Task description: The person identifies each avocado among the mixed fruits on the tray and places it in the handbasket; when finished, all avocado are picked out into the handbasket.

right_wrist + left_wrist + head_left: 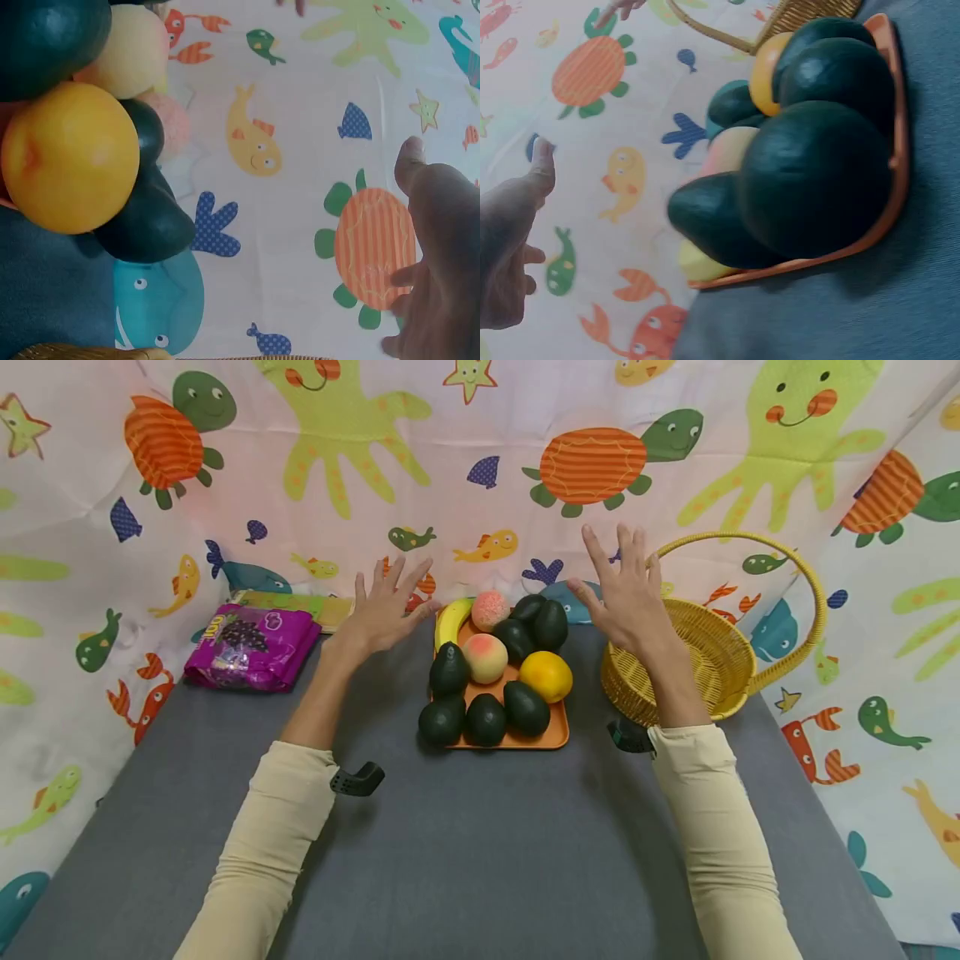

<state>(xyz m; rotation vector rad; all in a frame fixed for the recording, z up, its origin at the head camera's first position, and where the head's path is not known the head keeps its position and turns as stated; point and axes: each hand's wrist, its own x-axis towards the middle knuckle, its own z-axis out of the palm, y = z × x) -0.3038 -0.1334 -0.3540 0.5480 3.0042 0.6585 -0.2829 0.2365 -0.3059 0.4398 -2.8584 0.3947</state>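
Both hands are raised over the table with fingers spread, holding nothing. My left hand (386,610) is just left of an orange tray (555,735) of fruit; my right hand (626,597) is to the tray's right, overlapping the rim of a yellow wicker basket (712,652) in the head view. On the tray lie several dark green avocados (527,708), a banana (452,622), a pinkish peach (490,610), a paler peach (485,658) and a yellow-orange round fruit (546,677). In the left wrist view one avocado (817,180) looms large beside the left hand (510,247).
A purple package with a grape picture (253,647) lies at the table's back left, with a flat yellow-green packet (300,606) behind it. The basket's tall handle (817,602) leans right. A curtain with sea animals (487,443) hangs round the grey table (480,843).
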